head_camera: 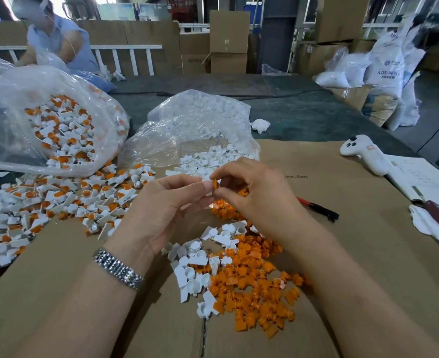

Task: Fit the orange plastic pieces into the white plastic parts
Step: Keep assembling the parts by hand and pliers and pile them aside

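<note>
In the head view, over the middle of the cardboard-covered worktop (342,202), the left hand (161,208) pinches a small white moulded plastic part (208,186) between thumb and forefinger, while the right hand (252,192) pinches a small orange ribbed plastic piece (215,183) at its fingers' tips, the two parts touching or nearly so where the hands meet. Both pairs of fingers are clamped, each on its own part. Judging by their look, these pieces are light, stiff and smooth, easily flicked away, so a firm pinch on the flat sides, leaving the mating end bare, seems the sensible hold; the orange one probably needs squaring up before it is pressed home, and a skewed push could make it slip out. Toward the near edge lies a loose heap of orange plastic pieces (259,288) beside a scatter of white plastic parts (192,267). By the left edge spreads a pile of white-and-orange assembled parts (58,202), spilling from a clear plastic bag (19,86); a second clear bag of white parts (200,125) sits behind the hands. Near the right edge rest a white handheld controller (363,153) and a red-and-black pen (316,208).
</note>
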Demonstrator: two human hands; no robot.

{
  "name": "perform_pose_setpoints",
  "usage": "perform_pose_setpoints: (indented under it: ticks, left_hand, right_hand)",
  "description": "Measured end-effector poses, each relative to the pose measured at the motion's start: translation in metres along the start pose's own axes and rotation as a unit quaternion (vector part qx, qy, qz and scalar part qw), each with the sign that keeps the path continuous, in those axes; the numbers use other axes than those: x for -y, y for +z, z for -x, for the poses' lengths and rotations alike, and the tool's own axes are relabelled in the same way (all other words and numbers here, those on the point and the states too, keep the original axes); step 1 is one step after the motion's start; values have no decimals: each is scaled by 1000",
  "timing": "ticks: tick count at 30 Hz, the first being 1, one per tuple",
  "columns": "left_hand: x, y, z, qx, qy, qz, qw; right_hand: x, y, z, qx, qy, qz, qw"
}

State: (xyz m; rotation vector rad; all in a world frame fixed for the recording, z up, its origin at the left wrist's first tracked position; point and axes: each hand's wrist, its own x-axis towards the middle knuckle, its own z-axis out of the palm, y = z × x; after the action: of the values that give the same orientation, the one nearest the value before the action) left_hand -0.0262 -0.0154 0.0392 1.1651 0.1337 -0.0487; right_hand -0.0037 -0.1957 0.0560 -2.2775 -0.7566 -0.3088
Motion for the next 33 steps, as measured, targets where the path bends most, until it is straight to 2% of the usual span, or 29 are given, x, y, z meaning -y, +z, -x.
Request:
perform_pose_setpoints:
  ticks: [4, 6, 8, 10, 12, 13, 16, 20, 25, 28, 31, 33]
  left_hand:
    - [1, -1, -1, -20, -16, -4, 1000]
    - [1, -2, -2, -24, -16, 3, 1000]
    - [1, -3, -2, -29, -11, -1, 1000]
    - [0, -4, -1, -36, -9, -20, 999]
    - [-1, -5, -2, -36, -9, -34, 999]
    - [-1, -5, -2, -33, -9, -36, 999]
    - [-2, -6, -2, -27, -13, -17, 999]
    - [-2, -7, -2, -23, -7, 2, 1000]
    - [-3, -6, -2, -32, 13, 20, 999]
    - [-3, -5, -2, -38, 45, 33, 998]
    - [-3, -4, -1, -40, 73, 41, 996]
    - [-2, -4, -1, -38, 87, 48, 994]
  right_hand:
    - [-2, 0, -1, 14, 3, 5, 1000]
    - [-11, -4, -3, 9, 33, 30, 999]
    - [-27, -13, -4, -2, 114, 118, 987]
    - [-46, -23, -3, 26, 233, 217, 948]
    - [-61, -28, -1, 85, 309, 234, 918]
    - [-65, -29, -1, 108, 322, 214, 916]
    - [-65, -29, -2, 149, 313, 175, 922]
    - [-58, -24, 0, 153, 292, 220, 918]
    - [-46, -30, -2, 81, 258, 171, 947]
    - [-28, -44, 0, 35, 231, 39, 972]
    - [-7, -49, 6, 120, 208, -95, 966]
    - [4, -44, 9, 164, 205, -119, 958]
